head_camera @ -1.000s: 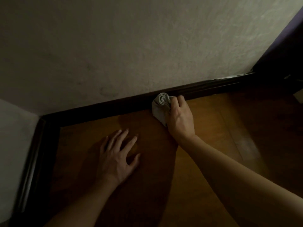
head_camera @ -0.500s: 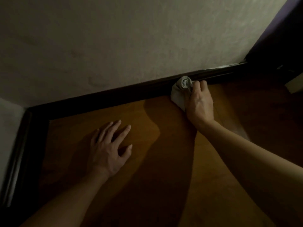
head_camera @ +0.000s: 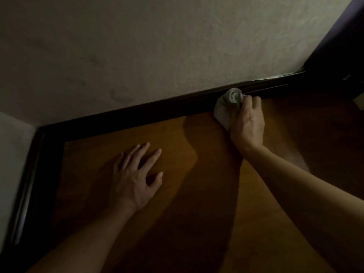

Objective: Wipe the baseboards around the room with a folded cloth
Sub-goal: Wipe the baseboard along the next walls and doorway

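1. The pale grey cloth, bunched into a soft roll (head_camera: 226, 107), sits at about one o'clock in my view. It is pressed against the dark brown wooden baseboard (head_camera: 137, 113), just where the board meets the floor.
2. I judge the cloth light, limp and easily squashed. It should mould to the board's profile, but it could unroll or slip free under a loose grip. I would hold it around the thick rolled part, leaving the rolled end facing the board.
3. The right hand (head_camera: 247, 123) grasps it from the cloth's five o'clock side, fingers curled over the roll.
4. The left hand (head_camera: 136, 178) lies at eight o'clock from the cloth, well apart. Its fingers are spread flat on the glossy orange-brown wooden floor (head_camera: 197, 213), holding nothing.
5. The off-white textured wall (head_camera: 157, 46) rises at twelve o'clock. At two o'clock a dark purple upright surface (head_camera: 338, 46) ends the board's run; I cannot tell what it is.
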Motion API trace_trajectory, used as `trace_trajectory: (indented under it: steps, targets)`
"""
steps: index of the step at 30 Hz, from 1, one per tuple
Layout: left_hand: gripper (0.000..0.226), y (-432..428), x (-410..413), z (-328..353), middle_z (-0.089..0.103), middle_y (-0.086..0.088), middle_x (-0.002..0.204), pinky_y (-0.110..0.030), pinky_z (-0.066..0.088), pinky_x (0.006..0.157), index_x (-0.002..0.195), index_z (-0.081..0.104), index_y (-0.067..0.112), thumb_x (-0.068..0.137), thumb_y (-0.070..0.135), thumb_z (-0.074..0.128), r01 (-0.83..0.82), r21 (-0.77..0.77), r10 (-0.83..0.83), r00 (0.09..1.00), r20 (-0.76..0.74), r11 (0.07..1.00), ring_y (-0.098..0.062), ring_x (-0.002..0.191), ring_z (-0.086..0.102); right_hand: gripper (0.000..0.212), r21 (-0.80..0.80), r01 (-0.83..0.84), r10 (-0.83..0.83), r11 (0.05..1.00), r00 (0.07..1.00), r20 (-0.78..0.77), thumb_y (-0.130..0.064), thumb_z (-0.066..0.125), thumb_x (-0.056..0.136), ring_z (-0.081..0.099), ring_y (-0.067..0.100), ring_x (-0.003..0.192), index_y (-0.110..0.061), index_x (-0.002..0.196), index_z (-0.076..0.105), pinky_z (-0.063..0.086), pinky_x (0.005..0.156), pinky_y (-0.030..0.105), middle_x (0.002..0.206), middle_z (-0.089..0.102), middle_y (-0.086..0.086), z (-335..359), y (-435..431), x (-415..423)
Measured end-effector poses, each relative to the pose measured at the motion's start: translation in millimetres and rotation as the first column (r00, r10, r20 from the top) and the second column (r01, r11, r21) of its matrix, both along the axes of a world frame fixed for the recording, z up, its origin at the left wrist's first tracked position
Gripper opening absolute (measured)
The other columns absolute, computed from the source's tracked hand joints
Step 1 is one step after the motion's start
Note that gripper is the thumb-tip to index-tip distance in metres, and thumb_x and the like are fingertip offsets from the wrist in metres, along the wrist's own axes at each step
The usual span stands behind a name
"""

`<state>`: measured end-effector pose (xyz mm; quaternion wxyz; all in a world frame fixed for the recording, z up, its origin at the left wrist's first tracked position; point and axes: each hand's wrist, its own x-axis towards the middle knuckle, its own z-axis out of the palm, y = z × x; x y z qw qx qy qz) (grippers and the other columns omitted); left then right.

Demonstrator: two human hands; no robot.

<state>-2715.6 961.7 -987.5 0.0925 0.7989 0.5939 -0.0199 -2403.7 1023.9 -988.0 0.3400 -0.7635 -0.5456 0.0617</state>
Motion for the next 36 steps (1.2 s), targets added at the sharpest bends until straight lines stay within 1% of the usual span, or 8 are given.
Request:
trace_trajectory:
  steps: [3, 8, 14, 17, 21, 26, 32, 36]
  targets:
    - [0.069, 0.4, -0.3, -0.2, 0.018, 0.007, 0.166, -0.050, 0.011, 0.123, 0.154, 0.026, 0.048, 0.087, 0.067, 0.021, 0.003, 0.008, -0.003, 1.000, -0.002, 1.000, -0.016, 0.153, 0.010, 0.025, -0.024, -0.085, 0.086, 0.996, 0.996, 0.037, -0.026, 0.053, 0.096, 0.051, 0.026, 0.091, -0.009, 0.113, 0.049, 0.042, 0.069, 0.036, 0.112, 0.047, 0.012, 1.5, 3.3, -2.4]
    - [0.068, 0.9, 1.9, -1.7, 0.026, 0.007, 0.164, -0.054, 0.020, 0.120, 0.150, 0.035, 0.046, 0.086, 0.068, 0.027, -0.028, 0.004, 0.028, 0.999, 0.021, 1.000, -0.019, 0.151, 0.018, 0.026, -0.002, 0.061, -0.061, 0.998, 0.998, -0.033, -0.028, 0.048, 0.099, 0.051, 0.029, 0.092, -0.007, 0.114, 0.048, 0.040, 0.071, 0.036, 0.114, 0.047, 0.013, 0.8, -1.8, 1.5]
    - [0.068, 13.8, 40.5, -2.8, 0.027, 0.010, 0.159, -0.054, 0.031, 0.113, 0.149, 0.033, 0.049, 0.086, 0.071, 0.027, -0.109, 0.013, 0.109, 0.992, 0.057, 0.994, -0.020, 0.142, 0.029, 0.031, -0.022, -0.227, 0.228, 0.974, 0.971, 0.077, -0.032, 0.053, 0.097, 0.051, 0.028, 0.092, -0.007, 0.116, 0.051, 0.040, 0.070, 0.034, 0.112, 0.049, 0.014, 7.1, 4.6, -11.1]
    - [0.066, 14.4, 55.2, -6.6, 0.024, 0.012, 0.162, -0.054, 0.025, 0.117, 0.151, 0.030, 0.051, 0.087, 0.071, 0.025, -0.080, 0.024, 0.079, 0.996, 0.045, 0.997, -0.019, 0.147, 0.022, 0.027, -0.024, -0.150, 0.152, 0.988, 0.984, 0.095, -0.028, 0.056, 0.096, 0.052, 0.029, 0.093, -0.008, 0.114, 0.051, 0.034, 0.071, 0.031, 0.112, 0.049, 0.013, 3.0, 4.7, 15.9]
    - [0.067, 12.4, 59.1, -7.7, 0.024, 0.011, 0.162, -0.054, 0.021, 0.119, 0.151, 0.031, 0.050, 0.088, 0.070, 0.020, -0.104, 0.055, 0.102, 0.994, 0.033, 0.993, -0.020, 0.147, 0.020, 0.023, -0.011, 0.082, -0.082, 0.997, 0.996, -0.025, -0.030, 0.051, 0.098, 0.050, 0.023, 0.087, -0.010, 0.109, 0.048, 0.033, 0.070, 0.031, 0.111, 0.048, 0.011, -2.6, 0.7, 45.5]
    - [0.068, 12.8, 61.1, -4.3, 0.025, 0.010, 0.162, -0.055, 0.025, 0.116, 0.151, 0.034, 0.049, 0.087, 0.069, 0.022, -0.113, 0.041, 0.111, 0.993, 0.039, 0.993, -0.021, 0.147, 0.022, 0.022, -0.001, -0.050, 0.050, 0.999, 0.997, 0.056, -0.028, 0.054, 0.096, 0.049, 0.020, 0.087, -0.012, 0.111, 0.049, 0.040, 0.069, 0.033, 0.109, 0.049, 0.008, -4.7, 3.3, 45.0]
    - [0.068, 12.8, 62.2, -2.2, 0.027, 0.010, 0.162, -0.055, 0.024, 0.117, 0.151, 0.035, 0.048, 0.087, 0.069, 0.022, -0.121, 0.035, 0.120, 0.992, 0.033, 0.992, -0.021, 0.147, 0.022, 0.028, 0.015, 0.013, -0.013, 1.000, 0.999, 0.032, -0.035, 0.047, 0.094, 0.050, 0.019, 0.087, -0.014, 0.112, 0.047, 0.042, 0.069, 0.034, 0.110, 0.048, 0.007, -5.9, 1.4, 52.9]
    - [0.068, 12.7, 61.7, -3.3, 0.028, 0.009, 0.161, -0.055, 0.025, 0.116, 0.150, 0.035, 0.048, 0.087, 0.069, 0.022, -0.118, 0.040, 0.117, 0.993, 0.028, 0.992, -0.021, 0.146, 0.022, 0.021, 0.013, 0.082, -0.082, 0.997, 0.996, 0.015, -0.028, 0.052, 0.096, 0.053, 0.024, 0.088, -0.012, 0.110, 0.048, 0.039, 0.069, 0.033, 0.110, 0.048, 0.009, -8.1, 2.6, 61.2]
